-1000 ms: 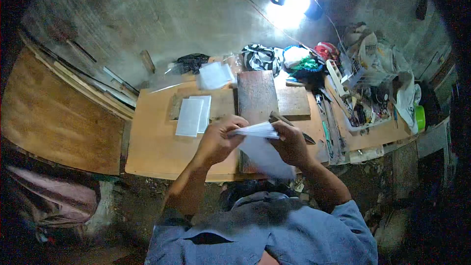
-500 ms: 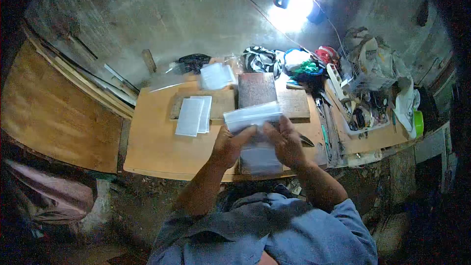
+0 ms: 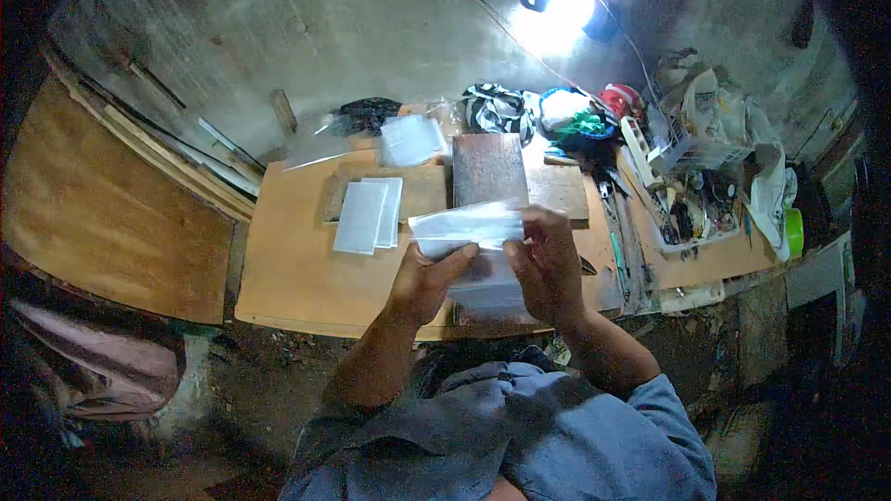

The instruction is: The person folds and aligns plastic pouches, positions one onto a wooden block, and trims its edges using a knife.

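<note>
A stack of clear plastic sleeves [image 3: 464, 224] is raised above the board, held between my two hands. My left hand [image 3: 429, 280] grips its left end, thumb pressed on top. At the right end, my right hand [image 3: 546, 260] pinches the stack with bent fingers. Beneath them a dark wooden board [image 3: 488, 167] lies lengthwise, with more clear plastic [image 3: 489, 292] on its near part. To the left, two overlapping stacks of whitish plastic sleeves [image 3: 360, 218] lie partly on a wooden plank [image 3: 418, 187]. Another plastic stack [image 3: 411, 141] sits farther back.
Along the table's [image 3: 288, 260] right side lie long tools [image 3: 624, 260]. A tray of small items [image 3: 696, 223], a power strip [image 3: 637, 144] and a wire basket [image 3: 710, 144] crowd the right. Cloths [image 3: 498, 113] are heaped at the back, below a bright lamp [image 3: 560, 2].
The raised plastic stack has tilted, its left end shifting slightly left. My right hand's fingers have lifted and bent more around its right end.
</note>
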The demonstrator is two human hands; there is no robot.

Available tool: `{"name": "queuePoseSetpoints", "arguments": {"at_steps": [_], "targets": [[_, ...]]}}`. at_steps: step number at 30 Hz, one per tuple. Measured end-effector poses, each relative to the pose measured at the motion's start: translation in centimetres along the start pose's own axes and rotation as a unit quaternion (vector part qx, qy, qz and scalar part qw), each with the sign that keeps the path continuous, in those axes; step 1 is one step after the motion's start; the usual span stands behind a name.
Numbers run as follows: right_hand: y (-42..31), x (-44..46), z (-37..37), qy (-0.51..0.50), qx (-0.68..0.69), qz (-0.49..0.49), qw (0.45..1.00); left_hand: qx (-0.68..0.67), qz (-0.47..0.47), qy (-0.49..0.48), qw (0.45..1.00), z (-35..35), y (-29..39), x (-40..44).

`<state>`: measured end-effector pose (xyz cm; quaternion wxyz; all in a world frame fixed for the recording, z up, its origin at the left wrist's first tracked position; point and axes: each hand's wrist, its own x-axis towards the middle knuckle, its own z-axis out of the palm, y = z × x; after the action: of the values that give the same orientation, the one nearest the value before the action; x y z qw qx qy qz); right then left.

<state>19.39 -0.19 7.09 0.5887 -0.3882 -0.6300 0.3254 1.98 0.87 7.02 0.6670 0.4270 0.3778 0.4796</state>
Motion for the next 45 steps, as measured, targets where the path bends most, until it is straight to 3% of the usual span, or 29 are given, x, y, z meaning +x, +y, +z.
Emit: {"name": "queuePoseSetpoints", "arguments": {"at_steps": [2,8,10,16,22,25,28,30,34,37,39,45], "targets": [[-0.9,-0.1,-0.2,-0.001,-0.024,-0.013,1.0,-0.021,-0.011,-0.006,1.0,-0.3,-0.2,-0.2],[-1.7,0.2,-1.0,-0.057,-0.034,-0.012,0.998,-0.008,0.078,-0.041,0.996,-0.2,0.3,-1.2],[-1.8,0.4,-1.2,-0.093,-0.048,-0.002,0.994,0.018,0.026,-0.003,1.0,0.4,0.8,-1.5],[-2.0,0.9,-0.9,-0.08,-0.032,-0.013,0.996,0.123,-0.01,-0.016,0.992,0.4,0.9,-1.7],[-2.7,1.6,-1.0,-0.097,-0.032,-0.04,0.994,0.09,-0.049,-0.016,0.995,0.1,0.6,-1.9],[-2.8,1.5,-0.9,-0.095,-0.003,-0.012,0.995,0.069,-0.014,-0.029,0.997,0.3,0.5,-2.2],[-2.8,1.4,-0.7,-0.093,-0.004,0.005,0.996,0.105,-0.039,-0.034,0.993,0.3,0.9,-2.1],[-3.1,1.2,-0.1,-0.038,0.052,0.043,0.997,0.086,-0.044,-0.025,0.995,0.1,0.3,-2.0],[-2.5,1.1,-0.2,-0.054,0.001,0.046,0.998,0.034,-0.058,-0.013,0.998,0.3,0.7,-2.0],[-2.9,1.3,-0.3,-0.037,-0.043,0.01,0.998,0.056,-0.051,-0.001,0.997,0.2,0.6,-1.8],[-2.8,2.1,-0.6,-0.063,-0.125,-0.135,0.981,0.058,-0.044,0.004,0.997,0.1,0.6,-1.9],[-2.3,2.1,-1.1,-0.101,-0.125,-0.156,0.975,0.062,-0.058,0.004,0.996,-0.2,0.6,-1.8]]}}
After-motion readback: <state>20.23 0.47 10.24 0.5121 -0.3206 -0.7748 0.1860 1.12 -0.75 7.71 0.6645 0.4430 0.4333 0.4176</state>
